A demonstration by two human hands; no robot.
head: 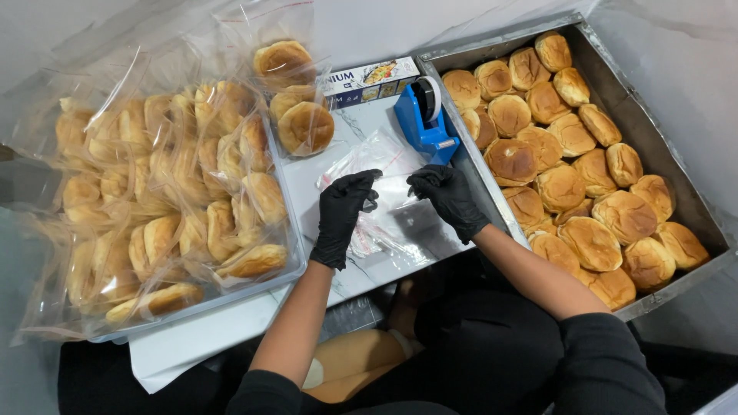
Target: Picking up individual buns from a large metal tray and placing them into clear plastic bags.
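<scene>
On the white table [330,134], between a clear tub of bagged buns [165,200] and a metal tray of loose buns [573,165], a clear plastic bag [392,190] was held up just above a small pile of the same bags [384,230]. The left hand [342,211] and the right hand [450,198], both in black gloves, each pinched the bag's top edge, one at either side. A blue tape dispenser [425,119] stood just beyond the right hand.

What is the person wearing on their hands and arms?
Both the left hand and the right hand wear thin, slightly shiny black gloves that end at the wrists. The forearms are bare, and dark black sleeves are pushed up to about the elbows.
</scene>
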